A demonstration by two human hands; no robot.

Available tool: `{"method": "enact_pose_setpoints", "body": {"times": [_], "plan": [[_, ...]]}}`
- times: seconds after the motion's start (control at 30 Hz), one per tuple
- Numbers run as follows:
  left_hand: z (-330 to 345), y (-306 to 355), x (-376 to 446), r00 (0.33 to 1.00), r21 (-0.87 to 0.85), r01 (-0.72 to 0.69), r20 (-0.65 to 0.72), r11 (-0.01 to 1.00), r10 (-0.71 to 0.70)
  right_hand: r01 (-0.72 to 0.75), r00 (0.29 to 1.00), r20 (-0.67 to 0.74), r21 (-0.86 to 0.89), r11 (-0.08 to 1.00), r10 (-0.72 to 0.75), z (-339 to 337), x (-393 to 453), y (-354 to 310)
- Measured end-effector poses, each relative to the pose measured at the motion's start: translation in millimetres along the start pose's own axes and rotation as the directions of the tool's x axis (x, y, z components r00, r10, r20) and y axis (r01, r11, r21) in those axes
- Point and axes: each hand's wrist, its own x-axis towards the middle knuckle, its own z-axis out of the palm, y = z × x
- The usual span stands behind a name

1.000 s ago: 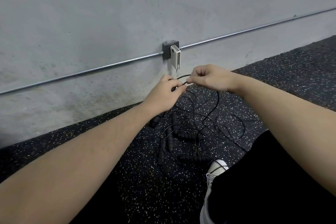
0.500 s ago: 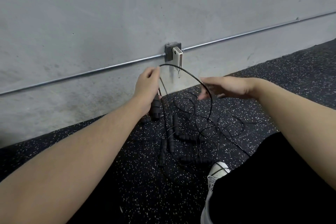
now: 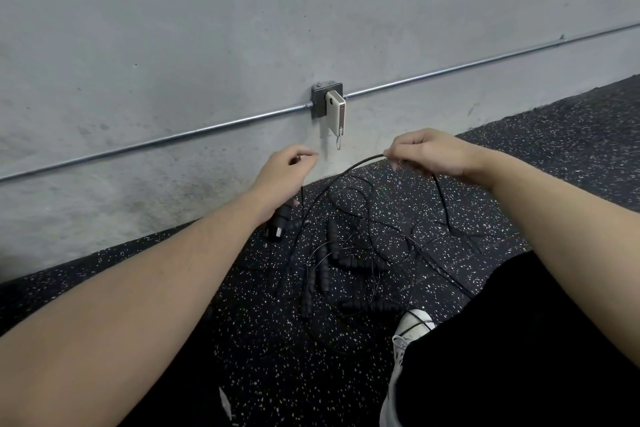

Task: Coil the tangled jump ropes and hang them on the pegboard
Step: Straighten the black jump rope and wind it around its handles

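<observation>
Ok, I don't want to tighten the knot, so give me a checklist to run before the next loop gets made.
1. Right hand has the cord: ok, its fingers pinch the black cord where it arcs up from the floor.
2. Left hand holds the coil's start: ok, fingers curled, with a black handle hanging below the wrist.
3. Cord between the hands runs free: cannot tell, it dips into the pile.
4. Remaining ropes untangled: not ok, cords and handles cross each other on the floor.
5. Foot clear of the cords: not ok, a cord lies across the white shoe.
6. Pegboard within reach: cannot tell, none is in view.
</observation>
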Motion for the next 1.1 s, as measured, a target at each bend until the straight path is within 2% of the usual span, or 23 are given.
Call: {"method": "enact_pose_setpoints", "body": {"times": [0.07, 0.17, 0.37, 0.47, 0.63, 0.73, 0.87, 0.97, 1.1], "plan": [[9.8, 5.3, -1.9, 0.992, 0.054, -0.128, 0.031, 0.99, 0.126, 0.02, 1.0, 0.009, -0.009, 1.0, -0.019, 4.0, 1.9, -5.2], [23.4, 10.7, -1.6, 0.966, 0.139, -0.253, 0.091, 0.957, 0.243, 0.04, 0.999, 0.014, 0.003, 0.999, -0.04, 9.8, 6.9, -10.4], [37.3, 13.7, -5.6, 0.908, 0.201, -0.4, 0.217, 0.894, 0.358, 0.044, 0.999, 0.003, 0.025, 0.999, -0.044, 12.7, 11.3, -9.6], [38.7, 14.9, -4.6, 0.909, 0.191, -0.411, 0.166, 0.891, 0.383, 0.043, 0.999, 0.012, 0.073, 0.996, -0.044, 12.2, 8.9, -8.6], [31.5, 16.7, -3.0, 0.954, 0.146, -0.296, -0.01, 0.944, 0.301, -0.032, 0.996, 0.09, 0.128, 0.991, 0.02, 8.7, 1.8, -2.8], [17.5, 10.8, 3.0, 0.974, 0.114, -0.185, -0.109, 0.976, 0.198, -0.141, 0.981, 0.154, 0.127, 0.982, 0.12, 2.6, -3.1, 7.4], [5.4, -8.5, 11.6, 0.976, -0.03, -0.03, -0.218, 0.999, 0.022, -0.257, 0.95, 0.202, 0.075, 0.963, 0.238, -3.7, -9.2, 24.2], [2.4, -21.8, 13.1, 0.98, 0.016, 0.101, -0.173, 0.995, -0.097, -0.276, 0.943, 0.198, 0.019, 0.961, 0.267, -6.4, -13.2, 25.9], [3.5, -29.4, 10.3, 0.986, 0.166, 0.159, -0.087, 0.973, -0.146, -0.167, 0.984, 0.059, 0.008, 0.986, 0.166, -7.7, -18.7, 18.5]]}}
